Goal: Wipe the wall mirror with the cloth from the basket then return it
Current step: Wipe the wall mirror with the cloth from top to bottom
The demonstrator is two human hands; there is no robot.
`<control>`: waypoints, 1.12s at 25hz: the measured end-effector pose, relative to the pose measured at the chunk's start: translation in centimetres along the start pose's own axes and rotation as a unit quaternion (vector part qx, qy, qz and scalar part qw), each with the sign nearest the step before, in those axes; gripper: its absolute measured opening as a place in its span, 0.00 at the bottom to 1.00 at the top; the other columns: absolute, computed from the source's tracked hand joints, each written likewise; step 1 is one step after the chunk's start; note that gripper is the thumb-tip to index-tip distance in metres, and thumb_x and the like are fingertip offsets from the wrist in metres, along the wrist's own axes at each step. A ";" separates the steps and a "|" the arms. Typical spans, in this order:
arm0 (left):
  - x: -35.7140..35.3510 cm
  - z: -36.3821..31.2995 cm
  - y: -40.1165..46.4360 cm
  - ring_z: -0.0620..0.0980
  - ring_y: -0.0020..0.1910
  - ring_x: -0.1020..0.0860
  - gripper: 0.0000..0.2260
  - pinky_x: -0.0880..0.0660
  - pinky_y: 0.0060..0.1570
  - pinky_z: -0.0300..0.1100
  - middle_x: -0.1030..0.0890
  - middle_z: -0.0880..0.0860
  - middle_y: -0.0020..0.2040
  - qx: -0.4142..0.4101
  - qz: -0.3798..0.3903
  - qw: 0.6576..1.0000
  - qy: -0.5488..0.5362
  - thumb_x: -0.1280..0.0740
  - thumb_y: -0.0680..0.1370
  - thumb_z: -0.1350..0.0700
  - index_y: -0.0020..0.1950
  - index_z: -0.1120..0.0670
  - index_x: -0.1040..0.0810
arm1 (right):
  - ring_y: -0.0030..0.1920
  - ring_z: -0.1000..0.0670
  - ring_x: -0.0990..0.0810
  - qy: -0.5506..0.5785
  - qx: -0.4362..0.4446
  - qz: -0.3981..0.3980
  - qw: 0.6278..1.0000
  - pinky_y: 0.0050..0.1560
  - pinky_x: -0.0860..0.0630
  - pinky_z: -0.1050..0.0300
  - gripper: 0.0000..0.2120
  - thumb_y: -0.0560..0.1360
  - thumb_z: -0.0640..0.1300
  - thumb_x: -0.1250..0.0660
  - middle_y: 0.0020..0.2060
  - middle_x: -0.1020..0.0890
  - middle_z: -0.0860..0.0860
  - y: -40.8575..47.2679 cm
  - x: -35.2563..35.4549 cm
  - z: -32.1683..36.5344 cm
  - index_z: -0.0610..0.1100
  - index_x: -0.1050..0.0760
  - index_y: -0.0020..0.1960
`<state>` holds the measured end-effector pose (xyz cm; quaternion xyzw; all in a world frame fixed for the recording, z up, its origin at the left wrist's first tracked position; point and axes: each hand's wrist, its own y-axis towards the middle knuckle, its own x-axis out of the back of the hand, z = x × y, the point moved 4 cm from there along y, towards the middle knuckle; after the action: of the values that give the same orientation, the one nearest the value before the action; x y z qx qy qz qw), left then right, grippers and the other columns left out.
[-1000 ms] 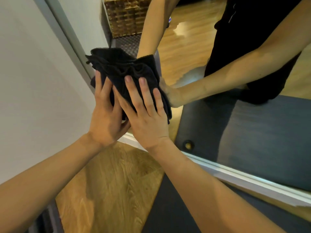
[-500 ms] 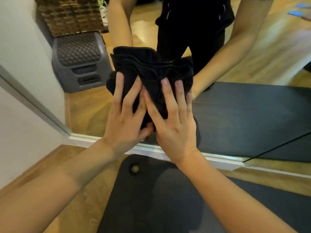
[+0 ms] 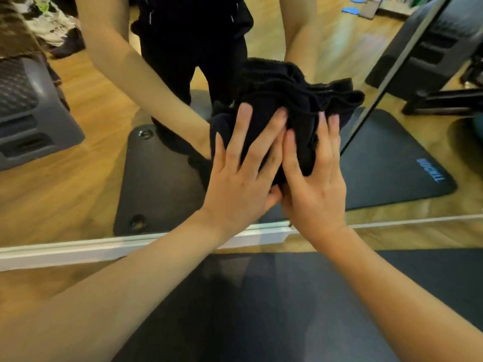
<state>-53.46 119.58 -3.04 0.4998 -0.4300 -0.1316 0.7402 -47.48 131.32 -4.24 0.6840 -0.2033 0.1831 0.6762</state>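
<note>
The wall mirror (image 3: 86, 163) fills most of the view, its white lower frame (image 3: 78, 248) running across just above the wooden floor (image 3: 39, 280). A second mirror panel meets it at a dark seam to the right of the hands. In the glass the person's dark clothing and two forearms are reflected, along with a grey ribbed step stool (image 3: 28, 111) at the left edge and a wicker surface above it, too cropped to tell whether it is the basket or what lies in it. A dark exercise mat (image 3: 261, 309) lies on the floor in front of the mirror and runs under both forearms; its reflection, with blue lettering on one corner, shows in the glass.

The black cloth (image 3: 295, 92) is bunched in loose folds and pressed flat against the mirror, low on the glass, beside the seam. The left hand (image 3: 240, 176) lies on the cloth with fingers straight and spread, palm pushing toward the glass. The right hand (image 3: 313, 184) sits just beside it, touching it at the thumbs, fingers likewise extended over the cloth's right half. Neither hand curls round the fabric; both press it with flat fingers, arms stretched forward from the lower corners
</note>
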 end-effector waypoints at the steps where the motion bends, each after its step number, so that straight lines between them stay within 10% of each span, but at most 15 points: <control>1: -0.9 -1.6 0.5 0.66 0.75 0.40 0.29 0.50 0.79 0.63 0.38 0.54 0.77 -0.003 -0.009 1.000 0.008 0.36 0.82 0.47 0.78 0.59 0.37 | 0.78 0.29 0.42 -0.010 -0.003 -0.007 1.000 0.69 0.25 0.34 0.33 0.82 0.38 0.32 0.75 0.42 0.35 -0.4 0.4 -1.6 0.46 0.45 0.81; 8: -5.0 -4.2 -2.2 0.62 0.78 0.41 0.34 0.50 0.80 0.57 0.35 0.52 0.76 -0.020 -0.074 0.997 0.021 0.34 0.79 0.46 0.82 0.58 0.40 | 0.75 0.26 0.45 0.019 -0.016 -0.006 1.000 0.76 0.34 0.33 0.33 0.81 0.42 0.30 0.74 0.44 0.34 -4.2 -1.5 -4.7 0.44 0.44 0.79; 16: -10.4 -5.6 -11.6 0.59 0.83 0.58 0.38 0.49 0.78 0.57 0.39 0.51 0.79 -0.066 0.011 0.997 0.047 0.38 0.82 0.41 0.83 0.58 0.50 | 0.74 0.22 0.47 0.029 -0.055 0.060 0.996 0.82 0.56 0.35 0.56 0.75 0.43 0.26 0.73 0.47 0.34 -14.3 -7.5 -4.2 0.49 0.66 0.84; 24: -11.3 -5.5 -15.3 0.61 0.80 0.49 0.37 0.49 0.78 0.56 0.45 0.53 0.80 -0.134 0.072 0.985 0.080 0.37 0.82 0.44 0.84 0.59 0.50 | 0.75 0.21 0.53 0.073 -0.076 0.105 0.989 0.81 0.56 0.33 0.53 0.79 0.49 0.29 0.80 0.68 0.41 -18.2 -9.6 -2.7 0.47 0.70 0.83; 28: -10.0 -4.0 -15.2 0.54 0.77 0.39 0.31 0.39 0.78 0.51 0.41 0.51 0.79 -0.169 0.060 0.983 0.050 0.37 0.84 0.54 0.83 0.58 0.48 | 0.76 0.19 0.57 0.095 -0.121 0.114 0.981 0.82 0.56 0.37 0.52 0.81 0.46 0.29 0.77 0.57 0.33 -17.4 -9.1 -1.1 0.47 0.69 0.83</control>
<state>-52.72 121.27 -21.54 0.3468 -0.3932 -0.1331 0.8411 -46.01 132.74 -23.81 0.5487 -0.2350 0.2971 0.7453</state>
